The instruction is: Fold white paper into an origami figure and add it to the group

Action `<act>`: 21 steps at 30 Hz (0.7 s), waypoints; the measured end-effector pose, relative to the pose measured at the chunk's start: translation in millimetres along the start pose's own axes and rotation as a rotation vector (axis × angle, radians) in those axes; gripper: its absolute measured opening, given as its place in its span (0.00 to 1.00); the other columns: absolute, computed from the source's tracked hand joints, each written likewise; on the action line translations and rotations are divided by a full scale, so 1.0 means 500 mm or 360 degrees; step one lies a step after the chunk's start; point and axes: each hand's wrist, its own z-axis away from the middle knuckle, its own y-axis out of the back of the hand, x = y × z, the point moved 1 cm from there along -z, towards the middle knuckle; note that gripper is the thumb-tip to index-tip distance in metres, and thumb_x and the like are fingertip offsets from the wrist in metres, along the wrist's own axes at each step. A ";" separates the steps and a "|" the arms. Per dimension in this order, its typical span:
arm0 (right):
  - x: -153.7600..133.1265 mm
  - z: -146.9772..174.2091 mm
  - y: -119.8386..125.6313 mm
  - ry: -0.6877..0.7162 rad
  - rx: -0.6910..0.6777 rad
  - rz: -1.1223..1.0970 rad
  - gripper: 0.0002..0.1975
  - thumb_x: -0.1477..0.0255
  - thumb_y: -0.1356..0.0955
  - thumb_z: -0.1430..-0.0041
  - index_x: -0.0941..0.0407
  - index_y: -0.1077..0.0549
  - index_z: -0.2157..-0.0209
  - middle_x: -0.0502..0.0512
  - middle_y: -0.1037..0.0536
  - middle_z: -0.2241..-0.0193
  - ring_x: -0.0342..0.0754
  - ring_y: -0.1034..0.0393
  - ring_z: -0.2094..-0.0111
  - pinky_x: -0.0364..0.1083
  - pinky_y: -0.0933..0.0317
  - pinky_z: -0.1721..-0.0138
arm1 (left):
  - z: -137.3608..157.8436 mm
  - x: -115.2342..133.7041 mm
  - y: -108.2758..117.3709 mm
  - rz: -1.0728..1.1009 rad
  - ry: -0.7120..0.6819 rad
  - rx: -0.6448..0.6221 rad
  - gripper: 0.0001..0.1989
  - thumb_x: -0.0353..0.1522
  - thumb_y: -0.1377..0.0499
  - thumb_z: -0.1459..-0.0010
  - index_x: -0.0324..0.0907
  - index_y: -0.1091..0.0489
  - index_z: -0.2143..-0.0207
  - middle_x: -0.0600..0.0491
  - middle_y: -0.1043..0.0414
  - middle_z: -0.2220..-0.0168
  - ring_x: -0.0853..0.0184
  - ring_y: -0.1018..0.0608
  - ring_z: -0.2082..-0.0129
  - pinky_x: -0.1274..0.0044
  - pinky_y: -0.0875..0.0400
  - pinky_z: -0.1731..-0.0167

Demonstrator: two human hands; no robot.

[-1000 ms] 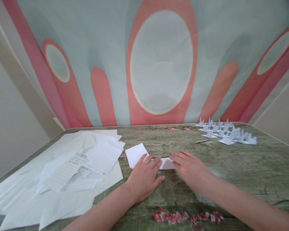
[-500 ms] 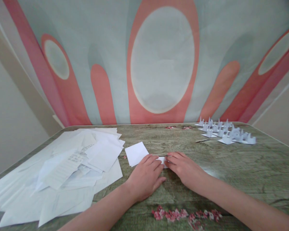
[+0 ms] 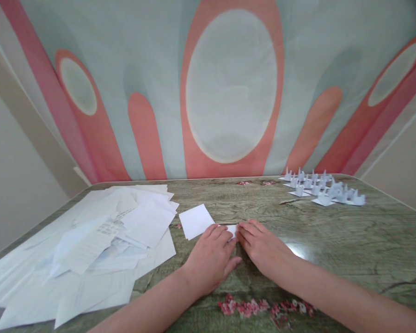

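A small folded piece of white paper (image 3: 232,230) lies on the table between my two hands, mostly covered by fingers. My left hand (image 3: 213,256) rests over its left part, fingers lying flat and the thumb stretched apart to the right. At the right end, my right hand (image 3: 258,241) has its fingers bent together, tips on the paper's edge; its thumb is hidden underneath. Just beyond my left hand is a small stack of square white sheets (image 3: 196,221), touched by neither hand as far as I can see.
A large loose heap of white papers (image 3: 90,249), some printed, covers the table's left side. Several white folded paper figures (image 3: 322,187) stand in rows at the far right. The wood-patterned table (image 3: 333,240) has printed pink flowers. A patterned backdrop (image 3: 232,83) hangs behind it.
My right hand has slid slightly left along the paper, and its forearm has swung a little lower. My left hand stays nearly in place. The whole view has shifted a little.
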 end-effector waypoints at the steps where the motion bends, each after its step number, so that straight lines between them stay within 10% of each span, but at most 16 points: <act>1: 0.001 0.000 0.000 0.0004 -0.0002 0.0000 0.14 0.77 0.36 0.44 0.66 0.29 0.56 0.64 0.27 0.55 0.56 0.39 0.51 0.55 0.50 0.46 | 0.001 0.000 0.001 -0.0008 0.0013 0.0007 0.18 0.41 0.49 0.41 0.39 0.34 0.55 0.47 0.32 0.57 0.59 0.35 0.49 0.65 0.48 0.46; 21: 0.016 0.007 0.024 -0.0134 -0.0178 0.0018 0.09 0.81 0.34 0.49 0.63 0.24 0.66 0.65 0.24 0.62 0.57 0.34 0.57 0.54 0.49 0.50 | 0.013 0.010 0.042 -0.0211 0.0226 -0.0250 0.20 0.40 0.45 0.45 0.31 0.28 0.58 0.41 0.32 0.53 0.55 0.42 0.43 0.66 0.52 0.43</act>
